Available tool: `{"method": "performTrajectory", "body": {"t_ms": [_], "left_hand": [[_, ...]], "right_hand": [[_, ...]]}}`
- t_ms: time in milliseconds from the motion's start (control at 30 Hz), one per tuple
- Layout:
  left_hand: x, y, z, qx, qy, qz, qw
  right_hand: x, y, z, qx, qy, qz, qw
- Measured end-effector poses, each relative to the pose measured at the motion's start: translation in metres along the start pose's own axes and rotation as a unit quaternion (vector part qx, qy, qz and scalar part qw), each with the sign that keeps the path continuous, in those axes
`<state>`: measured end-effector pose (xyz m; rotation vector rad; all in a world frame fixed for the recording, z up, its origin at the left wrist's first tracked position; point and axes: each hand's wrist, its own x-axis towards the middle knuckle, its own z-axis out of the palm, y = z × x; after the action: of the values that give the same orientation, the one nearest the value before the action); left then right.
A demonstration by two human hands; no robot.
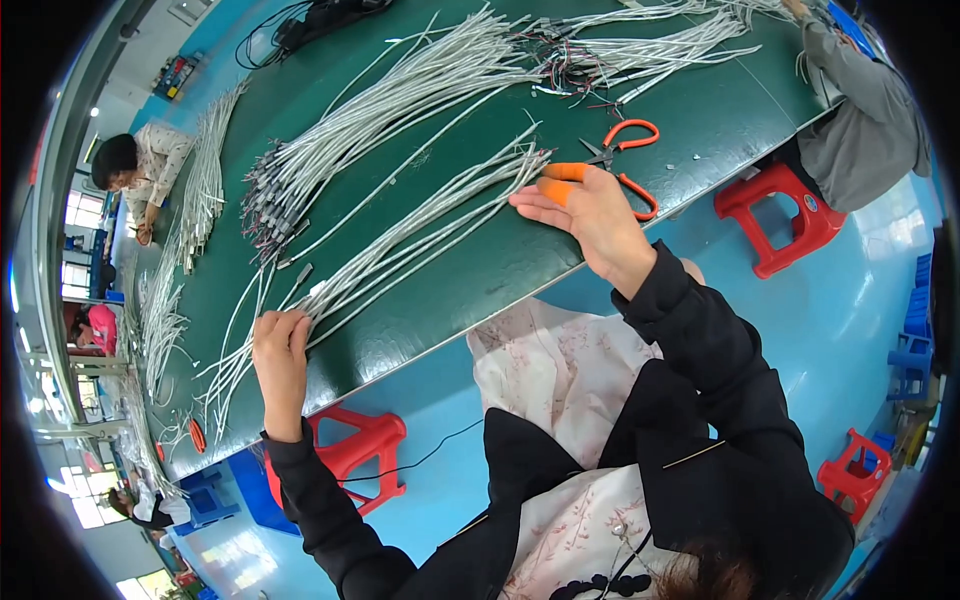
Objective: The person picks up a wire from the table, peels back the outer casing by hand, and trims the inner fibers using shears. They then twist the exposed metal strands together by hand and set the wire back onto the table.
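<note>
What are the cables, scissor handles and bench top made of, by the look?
Cables: pale grey sheath with a slight sheen, likely plastic or a foil wrap; too small to tell which.
Scissor handles: glossy orange loops, probably moulded plastic.
Bench top: flat dark green mat with soft glare, looks like rubber or vinyl.

no packages, signs or screens show anywhere on the green table or around it. the only label in view is a small round blue and white sticker (809, 204) on the seat of a red stool.
</note>
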<state>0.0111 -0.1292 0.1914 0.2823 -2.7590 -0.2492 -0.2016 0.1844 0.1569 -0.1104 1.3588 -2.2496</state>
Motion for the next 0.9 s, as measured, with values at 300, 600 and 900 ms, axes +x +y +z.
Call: {"method": "performTrajectory", "body": {"t_ms": [300,600,900], "left_hand": [[0.006,0.002,-0.005,-0.003,-0.030,-0.015,0.999],[0.035,0.023,-0.014,0.038,0.031,0.028,0.998],[0.147,0.055,0.019,-0.094,-0.038,0.121,0.987]], "right_hand": [[-0.027,0.001,-0.026,-0.148,0.002,-0.091,0.985],[-0.024,0.004,-0.032,-0.408,0.049,-0.281,0.867],[-0.008,0.021,-0.029,-0.457,0.114,-0.394,0.789]]}}
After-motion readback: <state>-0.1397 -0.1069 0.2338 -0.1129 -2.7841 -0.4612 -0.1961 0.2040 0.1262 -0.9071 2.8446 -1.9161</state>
